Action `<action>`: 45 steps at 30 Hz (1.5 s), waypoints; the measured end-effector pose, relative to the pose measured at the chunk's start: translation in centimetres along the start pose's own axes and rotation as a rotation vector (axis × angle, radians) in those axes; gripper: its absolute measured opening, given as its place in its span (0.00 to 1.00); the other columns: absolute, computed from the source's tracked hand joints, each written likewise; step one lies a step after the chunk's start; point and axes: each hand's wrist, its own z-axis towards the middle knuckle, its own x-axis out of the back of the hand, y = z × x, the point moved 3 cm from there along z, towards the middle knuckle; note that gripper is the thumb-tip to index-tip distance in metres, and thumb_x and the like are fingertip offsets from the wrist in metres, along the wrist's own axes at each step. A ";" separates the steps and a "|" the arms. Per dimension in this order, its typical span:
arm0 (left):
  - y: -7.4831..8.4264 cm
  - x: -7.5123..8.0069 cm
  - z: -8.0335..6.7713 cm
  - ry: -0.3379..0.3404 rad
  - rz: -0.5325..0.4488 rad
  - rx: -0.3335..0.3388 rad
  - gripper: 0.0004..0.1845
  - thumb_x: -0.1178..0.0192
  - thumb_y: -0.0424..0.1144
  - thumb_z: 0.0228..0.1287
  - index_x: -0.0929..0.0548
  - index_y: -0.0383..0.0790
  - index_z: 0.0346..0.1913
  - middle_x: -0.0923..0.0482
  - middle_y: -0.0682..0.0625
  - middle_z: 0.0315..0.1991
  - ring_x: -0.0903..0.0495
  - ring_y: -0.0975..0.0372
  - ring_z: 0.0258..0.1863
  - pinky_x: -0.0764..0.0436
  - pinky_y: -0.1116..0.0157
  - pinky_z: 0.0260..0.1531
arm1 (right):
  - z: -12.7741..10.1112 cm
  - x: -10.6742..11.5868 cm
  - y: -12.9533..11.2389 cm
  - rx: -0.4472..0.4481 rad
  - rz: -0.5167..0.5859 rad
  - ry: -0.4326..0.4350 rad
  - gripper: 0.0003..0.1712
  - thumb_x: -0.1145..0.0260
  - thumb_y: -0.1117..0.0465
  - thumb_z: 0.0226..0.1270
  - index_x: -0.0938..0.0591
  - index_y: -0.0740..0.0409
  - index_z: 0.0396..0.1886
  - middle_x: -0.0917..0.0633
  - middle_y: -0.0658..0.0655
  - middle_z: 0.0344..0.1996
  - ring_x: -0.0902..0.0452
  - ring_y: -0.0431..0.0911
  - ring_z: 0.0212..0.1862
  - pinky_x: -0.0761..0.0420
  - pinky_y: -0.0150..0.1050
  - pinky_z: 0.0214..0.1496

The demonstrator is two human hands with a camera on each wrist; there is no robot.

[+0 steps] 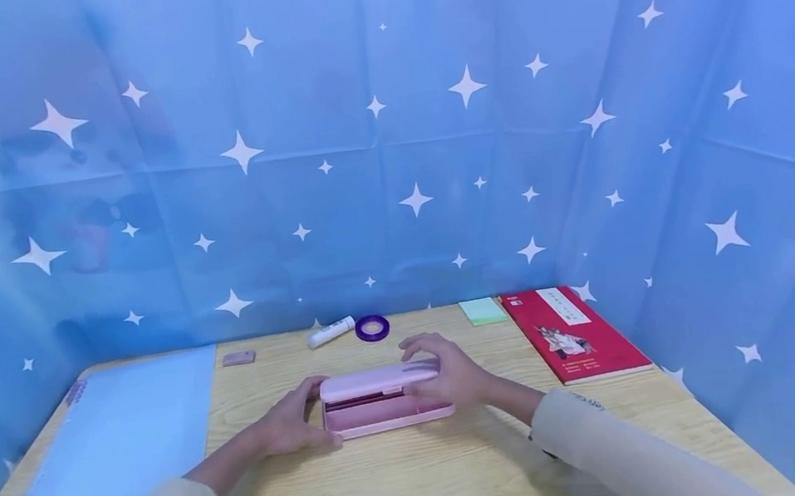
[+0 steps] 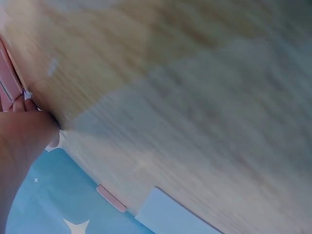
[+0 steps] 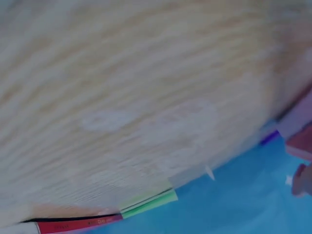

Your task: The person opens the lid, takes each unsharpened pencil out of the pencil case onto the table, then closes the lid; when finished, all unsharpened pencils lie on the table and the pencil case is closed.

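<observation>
Where hands (image 1: 292,421) grip, pink case (image 1: 383,399) ends hidden.

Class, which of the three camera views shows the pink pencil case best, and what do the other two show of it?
The head view: the pink pencil case lies whole, lid ajar, between left hand and right hand. The left wrist view catches only a pink edge; the right wrist view a blurred pinkish corner.

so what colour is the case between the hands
Pink; the case shows best in the head view.
</observation>
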 end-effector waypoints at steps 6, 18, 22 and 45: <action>-0.2 0.1 -0.2 0.027 0.039 0.101 0.58 0.21 0.48 0.45 0.44 0.31 0.74 0.34 0.32 0.68 0.41 0.38 0.71 0.48 0.41 0.71 | 1.2 1.0 -0.5 -0.048 0.255 0.121 0.08 0.25 0.67 0.58 0.18 0.57 0.28 0.16 0.57 0.51 0.28 0.55 0.62 0.22 0.54 0.58; -1.1 -0.7 0.2 0.052 0.040 0.079 0.65 0.20 0.51 0.44 0.52 0.37 0.78 0.33 0.42 0.71 0.49 0.42 0.75 0.55 0.37 0.71 | 1.4 2.7 1.6 -0.154 0.079 0.216 0.16 0.29 0.70 0.59 0.13 0.58 0.48 0.18 0.59 0.58 0.32 0.60 0.67 0.29 0.59 0.64; -1.0 -0.8 0.1 0.055 0.056 0.086 0.66 0.20 0.53 0.43 0.52 0.34 0.77 0.33 0.44 0.71 0.50 0.41 0.75 0.55 0.36 0.70 | 0.6 2.8 2.9 -0.248 0.027 0.138 0.24 0.30 0.69 0.60 0.18 0.59 0.58 0.20 0.61 0.60 0.28 0.58 0.63 0.25 0.56 0.62; -0.7 -0.6 0.0 0.048 0.116 0.102 0.56 0.23 0.57 0.47 0.42 0.43 0.75 0.32 0.41 0.70 0.45 0.41 0.73 0.52 0.34 0.68 | -0.5 3.1 4.3 -0.407 -0.085 -0.114 0.27 0.29 0.58 0.63 0.21 0.54 0.62 0.18 0.57 0.52 0.20 0.50 0.51 0.19 0.48 0.55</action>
